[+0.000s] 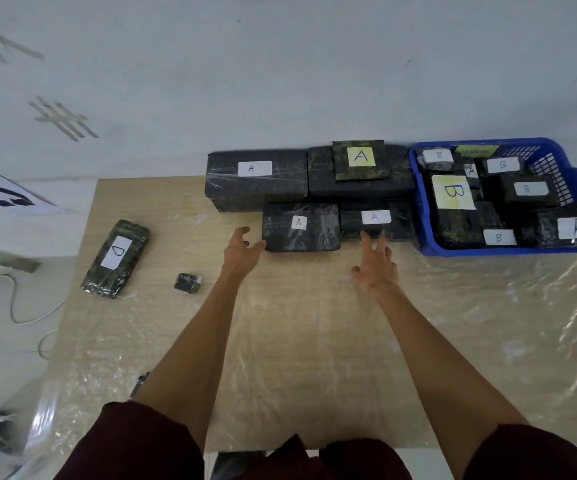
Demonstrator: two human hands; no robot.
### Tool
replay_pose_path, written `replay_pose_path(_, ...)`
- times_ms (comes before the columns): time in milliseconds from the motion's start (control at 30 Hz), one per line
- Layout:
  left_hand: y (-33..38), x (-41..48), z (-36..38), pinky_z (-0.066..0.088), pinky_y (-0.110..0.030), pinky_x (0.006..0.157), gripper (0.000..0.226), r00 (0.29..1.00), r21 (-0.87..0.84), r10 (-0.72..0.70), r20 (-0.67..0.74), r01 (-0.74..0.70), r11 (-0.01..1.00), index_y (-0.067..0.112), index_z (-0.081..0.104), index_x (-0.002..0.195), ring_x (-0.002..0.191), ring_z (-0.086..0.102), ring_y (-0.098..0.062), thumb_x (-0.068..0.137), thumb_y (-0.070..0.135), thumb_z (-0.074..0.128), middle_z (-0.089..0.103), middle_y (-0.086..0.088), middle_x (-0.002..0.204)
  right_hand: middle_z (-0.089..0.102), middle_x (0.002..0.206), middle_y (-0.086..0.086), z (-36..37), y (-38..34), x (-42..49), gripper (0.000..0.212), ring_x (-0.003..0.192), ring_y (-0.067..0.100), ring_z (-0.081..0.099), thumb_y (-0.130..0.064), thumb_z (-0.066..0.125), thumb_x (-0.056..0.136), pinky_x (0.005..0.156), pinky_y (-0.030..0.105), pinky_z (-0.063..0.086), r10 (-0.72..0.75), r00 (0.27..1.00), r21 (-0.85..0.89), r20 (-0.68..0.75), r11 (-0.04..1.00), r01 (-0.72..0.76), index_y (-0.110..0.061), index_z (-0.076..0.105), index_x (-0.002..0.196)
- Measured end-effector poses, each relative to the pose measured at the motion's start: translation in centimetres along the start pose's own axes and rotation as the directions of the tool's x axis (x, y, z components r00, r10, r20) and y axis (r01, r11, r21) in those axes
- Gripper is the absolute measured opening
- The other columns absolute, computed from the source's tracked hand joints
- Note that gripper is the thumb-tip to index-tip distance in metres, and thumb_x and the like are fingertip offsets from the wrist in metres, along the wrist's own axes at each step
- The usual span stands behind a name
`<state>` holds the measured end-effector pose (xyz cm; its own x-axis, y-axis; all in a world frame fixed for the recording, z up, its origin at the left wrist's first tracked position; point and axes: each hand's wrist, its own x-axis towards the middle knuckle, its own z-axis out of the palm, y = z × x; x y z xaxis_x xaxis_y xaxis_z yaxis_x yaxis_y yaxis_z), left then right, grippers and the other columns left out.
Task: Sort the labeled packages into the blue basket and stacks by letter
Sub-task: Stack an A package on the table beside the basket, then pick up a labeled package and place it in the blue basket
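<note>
Two large A packages (255,181) stand side by side at the rear of the worktop (297,358), a flat A package (361,161) on the right one, two smaller A packages (300,227) just before them. The basket (420,220) at their right holds B packages (451,192). The D package (115,259) lies far left, a small package (188,283) beside it.

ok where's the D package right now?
Head view: the D package lies flat near the left edge of the table, well left of the left hand, with a small dark packet just to its right.
</note>
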<state>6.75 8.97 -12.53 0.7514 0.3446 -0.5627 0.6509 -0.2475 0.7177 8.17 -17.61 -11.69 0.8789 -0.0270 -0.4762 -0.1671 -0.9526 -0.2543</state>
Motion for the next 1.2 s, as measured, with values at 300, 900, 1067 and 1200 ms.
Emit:
replay_pose_path(300, -5.0, -1.8, -10.1, 0.038, -0.048, 0.104, 0.034, 0.971, 0.658, 0.235, -0.035, -0.154, 0.737, 0.024, 0.066, 0.126, 0.127, 0.043, -0.037, 0.092, 0.024, 0.07, 0.052, -0.012, 0.135, 0.043, 0.138, 0.016, 5.2, -8.3, -5.3, 0.049, 0.121, 0.033, 0.051, -0.024, 0.057, 0.098, 0.089, 0.042, 0.05, 0.073, 0.985, 0.072, -0.158, 0.995, -0.063, 0.0, 0.04, 0.138)
replay_pose_path(900, -9.8, -0.2, -14.4, 0.043, -0.033, 0.097, 0.056, 0.943, 0.561, 0.238, 0.232, -0.33, 0.759, 0.013, 0.063, 0.135, 0.117, 0.057, -0.038, 0.081, 0.015, 0.08, 0.058, -0.022, 0.126, 0.022, 0.164, 0.006, 8.0, -15.6, -1.5, 0.09, 0.146, 0.028, 0.032, -0.022, 0.074, 0.09, 0.117, 0.04, 0.033, 0.348, 0.936, 0.951, -0.047, 0.301, -0.064, -0.02, 0.018, 0.16)
replay_pose_path(1067, -9.2, -0.3, -13.8, 0.044, -0.035, 0.095, 0.055, 0.936, 0.564, 0.243, 0.253, -0.347, 0.75, 0.01, 0.063, 0.133, 0.117, 0.057, -0.038, 0.082, 0.014, 0.08, 0.058, -0.022, 0.126, 0.036, 0.156, 0.004, 7.8, -14.7, -0.8, 0.092, 0.136, 0.027, 0.046, -0.031, 0.076, 0.084, 0.116, 0.042, 0.039, 0.34, 0.94, 0.932, -0.03, 0.348, -0.096, -0.015, 0.024, 0.159)
replay_pose_path(1200, -8.9, -0.2, -13.4, 0.043, -0.038, 0.098, 0.054, 0.936, 0.578, 0.238, 0.259, -0.347, 0.739, 0.01, 0.062, 0.134, 0.119, 0.055, -0.038, 0.083, 0.014, 0.08, 0.057, -0.022, 0.128, 0.035, 0.157, 0.004, 7.7, -14.5, -0.9, 0.093, 0.139, 0.027, 0.043, -0.033, 0.074, 0.086, 0.117, 0.043, 0.037, 0.311, 0.95, 0.922, -0.023, 0.374, -0.1, -0.018, 0.021, 0.16)
